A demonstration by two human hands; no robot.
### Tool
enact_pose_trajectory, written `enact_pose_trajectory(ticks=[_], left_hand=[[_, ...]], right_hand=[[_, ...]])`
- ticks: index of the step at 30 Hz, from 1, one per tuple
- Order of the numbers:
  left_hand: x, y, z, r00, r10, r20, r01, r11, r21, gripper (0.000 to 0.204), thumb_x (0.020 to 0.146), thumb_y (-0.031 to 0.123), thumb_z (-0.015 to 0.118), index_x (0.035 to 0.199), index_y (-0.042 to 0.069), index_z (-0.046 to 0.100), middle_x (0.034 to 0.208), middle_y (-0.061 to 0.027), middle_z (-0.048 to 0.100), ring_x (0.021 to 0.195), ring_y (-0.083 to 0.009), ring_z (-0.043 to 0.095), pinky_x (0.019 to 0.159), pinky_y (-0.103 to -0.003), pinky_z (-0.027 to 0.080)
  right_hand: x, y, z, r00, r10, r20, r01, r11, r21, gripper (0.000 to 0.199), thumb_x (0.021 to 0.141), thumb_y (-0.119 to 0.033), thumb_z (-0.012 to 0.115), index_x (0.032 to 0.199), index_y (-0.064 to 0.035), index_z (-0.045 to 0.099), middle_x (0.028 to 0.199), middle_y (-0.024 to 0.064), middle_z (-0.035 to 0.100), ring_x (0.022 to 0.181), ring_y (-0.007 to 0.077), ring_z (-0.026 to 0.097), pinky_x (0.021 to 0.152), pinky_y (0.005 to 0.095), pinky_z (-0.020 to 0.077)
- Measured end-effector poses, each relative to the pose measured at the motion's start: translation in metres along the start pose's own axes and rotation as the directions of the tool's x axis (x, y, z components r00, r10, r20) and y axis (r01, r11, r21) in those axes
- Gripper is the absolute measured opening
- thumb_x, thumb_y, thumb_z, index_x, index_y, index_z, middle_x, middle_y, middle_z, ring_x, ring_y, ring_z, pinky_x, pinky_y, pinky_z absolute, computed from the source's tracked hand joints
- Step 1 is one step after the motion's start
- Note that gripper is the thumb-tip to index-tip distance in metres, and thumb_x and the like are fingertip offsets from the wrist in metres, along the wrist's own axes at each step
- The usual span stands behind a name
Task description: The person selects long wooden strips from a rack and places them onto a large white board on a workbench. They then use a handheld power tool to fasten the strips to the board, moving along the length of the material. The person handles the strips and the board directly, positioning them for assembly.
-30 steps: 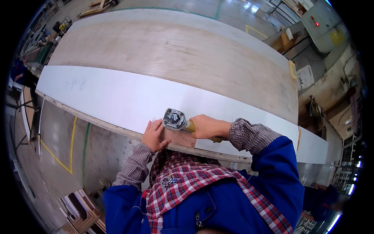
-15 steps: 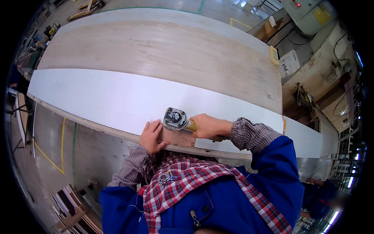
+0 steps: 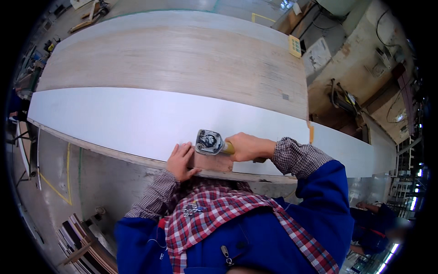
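Observation:
My right hand is wrapped around the handle of an air nail gun with a square, bolted dark cap. The nail gun stands over a small reddish-brown wooden piece at the near edge of a long white panel. Its lower end is hidden beneath the cap. My left hand lies just left of the wooden piece, fingers stretched out flat on the panel and thumb along the near edge. Beyond the white strip spreads a wide pale wood-toned board.
A yellow device with buttons sits at the board's far right corner. Stacked boards stand on the floor at lower left. Cables and a worn cabinet-like surface are at the right. Another person is at lower right.
The view has shifted slightly, so the board and surroundings sit differently in the picture. Both hands and the nail gun keep nearly the same place on the panel.

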State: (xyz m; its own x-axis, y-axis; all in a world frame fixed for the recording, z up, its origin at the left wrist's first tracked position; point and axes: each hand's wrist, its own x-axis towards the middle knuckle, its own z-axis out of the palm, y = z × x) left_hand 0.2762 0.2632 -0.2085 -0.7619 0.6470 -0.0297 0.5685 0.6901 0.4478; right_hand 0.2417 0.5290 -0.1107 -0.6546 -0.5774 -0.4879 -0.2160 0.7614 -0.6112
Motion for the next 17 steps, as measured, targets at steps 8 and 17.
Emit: enact_pose_trajectory(ticks=[8, 17], left_hand=[[0.031, 0.084, 0.036, 0.999, -0.002, 0.051, 0.001, 1.0, 0.01, 0.078, 0.067, 0.043, 0.068, 0.124, -0.002, 0.04, 0.131, -0.0185, 0.036, 0.124, -0.0321, 0.032, 0.105, -0.046, 0.02], [0.066, 0.18, 0.089, 0.999, 0.041, 0.025, -0.04, 0.999, -0.014, 0.075, 0.068, 0.044, 0.067, 0.122, -0.002, 0.042, 0.131, -0.0188, 0.036, 0.123, -0.0318, 0.033, 0.104, -0.047, 0.022]], right_hand=[[-0.081, 0.055, 0.0, 0.998, 0.057, 0.027, -0.058, 0.998, 0.024, 0.034, 0.066, -0.018, 0.06, 0.092, 0.0033, 0.055, 0.084, 0.0243, 0.06, 0.08, 0.0376, 0.058, 0.071, 0.0401, 0.0465], [-0.169, 0.128, 0.006, 0.998, 0.066, 0.02, -0.066, 0.998, 0.015, 0.032, 0.069, -0.024, 0.062, 0.091, -0.0006, 0.06, 0.086, 0.0226, 0.061, 0.081, 0.0365, 0.059, 0.072, 0.0416, 0.047]])
